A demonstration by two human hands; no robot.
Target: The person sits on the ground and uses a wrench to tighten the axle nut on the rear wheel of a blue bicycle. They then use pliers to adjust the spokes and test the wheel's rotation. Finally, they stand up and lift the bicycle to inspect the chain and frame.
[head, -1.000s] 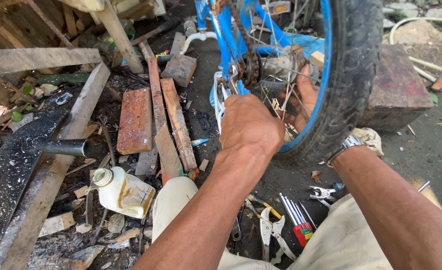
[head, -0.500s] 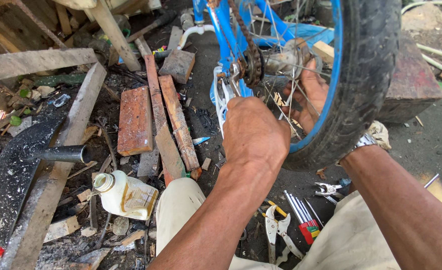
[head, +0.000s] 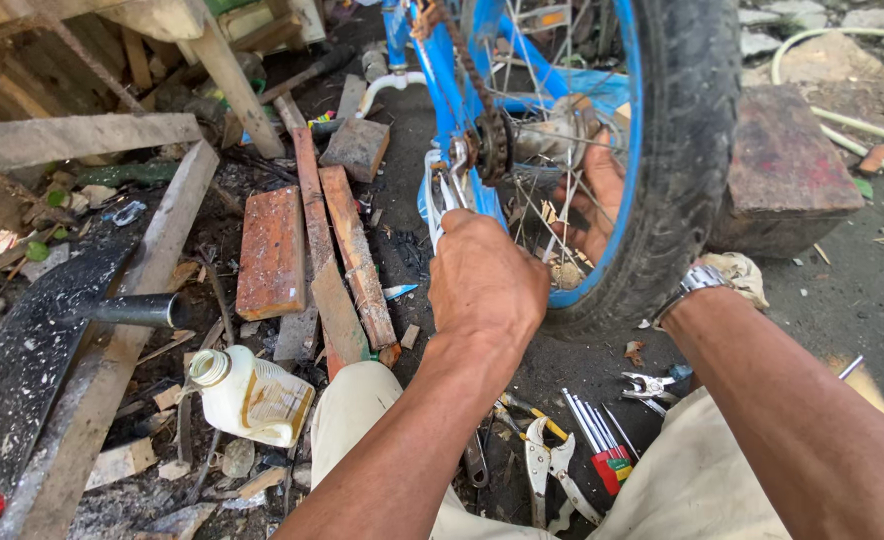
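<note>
Seen from above, a person crouches over the rear end of a blue bicycle frame [head: 440, 60] resting on dirty ground. Their left hand [head: 485, 282] is closed in a fist around a slim metal tool, apparently a wrench [head: 440, 200], whose head sits at the axle beside the rusty sprocket [head: 492, 148] and chain [head: 459, 55]. Their right hand [head: 594, 200], with a wristwatch [head: 695, 283] on its wrist, reaches through the spokes of the black-tyred wheel [head: 684, 150] and touches the hub [head: 562, 130]; the fingers are partly hidden by spokes, so whether they grip it cannot be told. Judging from this, the work goes best if the wrench head sits fully on the nut, the fist pulls steadily and not in jerks, and the far hand holds the hub from turning while staying clear of chain and sprocket teeth. Around the knees lie locking pliers [head: 542, 465], a red-handled set of hex keys [head: 602, 445], and a pale plastic oil bottle [head: 252, 395]. Wooden planks [head: 332, 240] and scrap lie to the left, a flat stone block [head: 787, 160] to the right.
</note>
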